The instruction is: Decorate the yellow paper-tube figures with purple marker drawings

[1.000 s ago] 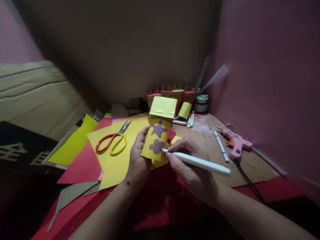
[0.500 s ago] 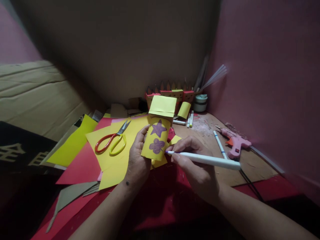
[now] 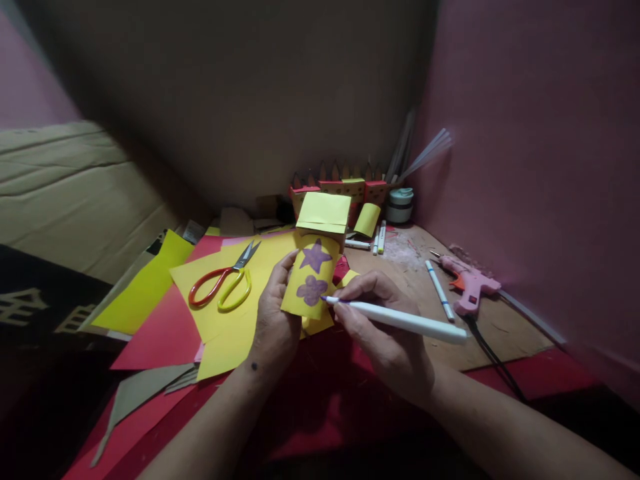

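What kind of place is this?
Probably a small craft corner against a wall: scissors on coloured paper, a pink glue gun, and a marker in the right hand.

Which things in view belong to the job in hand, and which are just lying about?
In hand:
- decorated yellow piece, left hand
- purple-tipped marker, right hand

Lying about:
- scissors
- pink glue gun
- blue-banded pen beside it

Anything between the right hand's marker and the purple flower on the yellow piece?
Nothing visible: the marker in the right hand has its tip at the lower right of the purple flower; the left hand holds the yellow piece at left.
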`<state>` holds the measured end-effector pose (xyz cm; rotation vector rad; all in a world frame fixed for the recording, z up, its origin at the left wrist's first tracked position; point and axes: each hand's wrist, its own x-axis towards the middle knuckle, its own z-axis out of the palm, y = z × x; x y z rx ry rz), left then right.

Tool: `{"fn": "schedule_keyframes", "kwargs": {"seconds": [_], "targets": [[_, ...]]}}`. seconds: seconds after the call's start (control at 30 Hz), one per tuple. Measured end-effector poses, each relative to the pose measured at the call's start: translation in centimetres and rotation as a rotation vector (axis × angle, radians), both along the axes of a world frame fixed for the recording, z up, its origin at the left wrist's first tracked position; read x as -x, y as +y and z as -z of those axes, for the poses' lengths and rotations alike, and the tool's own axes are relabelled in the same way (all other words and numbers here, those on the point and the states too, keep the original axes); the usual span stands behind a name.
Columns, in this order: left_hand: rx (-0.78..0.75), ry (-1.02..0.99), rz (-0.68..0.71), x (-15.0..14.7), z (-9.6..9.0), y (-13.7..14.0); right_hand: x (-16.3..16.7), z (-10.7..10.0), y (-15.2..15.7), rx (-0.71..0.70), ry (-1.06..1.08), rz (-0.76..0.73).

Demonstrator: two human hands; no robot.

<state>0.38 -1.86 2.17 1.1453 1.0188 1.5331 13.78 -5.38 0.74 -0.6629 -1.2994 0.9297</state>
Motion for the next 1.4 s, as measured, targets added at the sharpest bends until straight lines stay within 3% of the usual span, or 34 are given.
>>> {"fn": "schedule_keyframes", "kwargs": {"seconds": [1.17,1.4], "targets": [[-0.073,-0.053,0.033,0.02,0.1,0.15,-0.17,-0.38,0.14,0.01,-0.149,0.068],[-0.093,0.035,0.017,0.44,0.02,0.27,-0.14,-0.03,-0.09,0.003,0.0,0.053]]}}
